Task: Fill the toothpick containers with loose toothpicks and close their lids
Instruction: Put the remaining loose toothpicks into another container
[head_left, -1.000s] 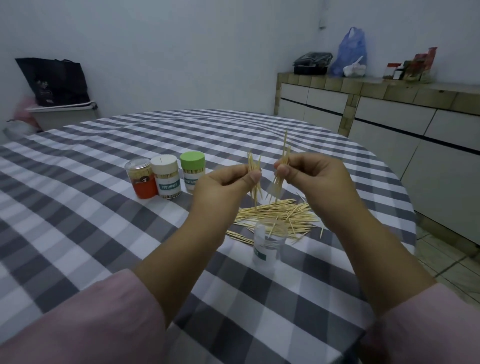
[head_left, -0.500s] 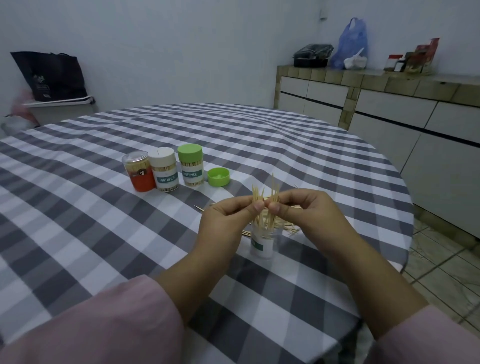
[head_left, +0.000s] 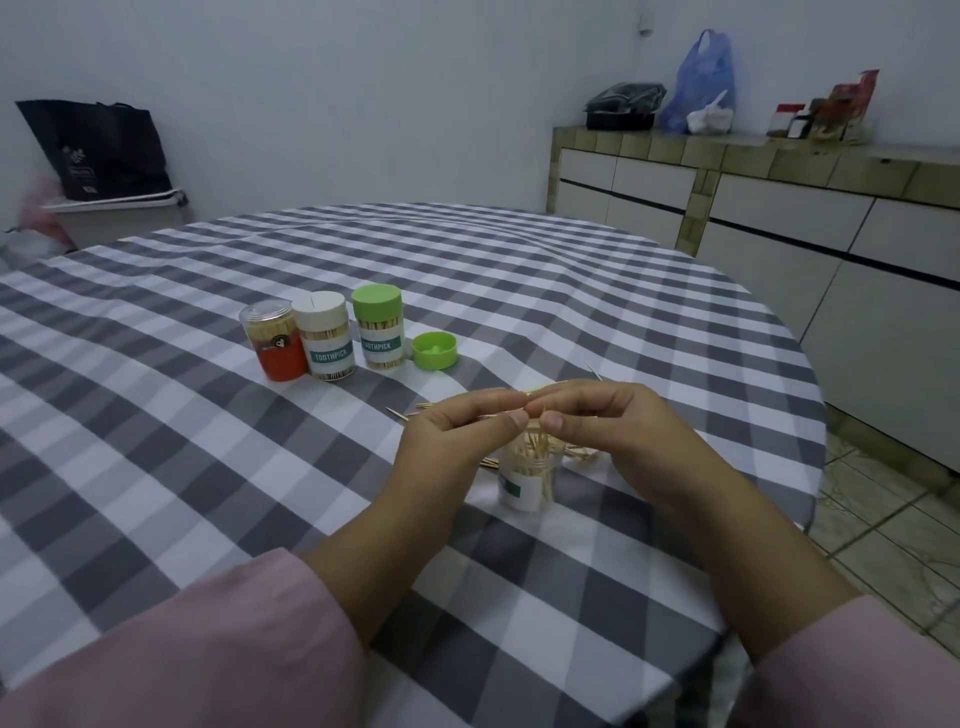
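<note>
Wooden toothpicks (head_left: 535, 448) stand bunched in the open clear container (head_left: 525, 480) on the checked surface (head_left: 156, 467), while just above its mouth the left hand (head_left: 457, 441) and right hand (head_left: 613, 436) meet fingertip to fingertip, pinching the sticks' tops, loose toothpicks (head_left: 410, 413) lying behind.
</note>
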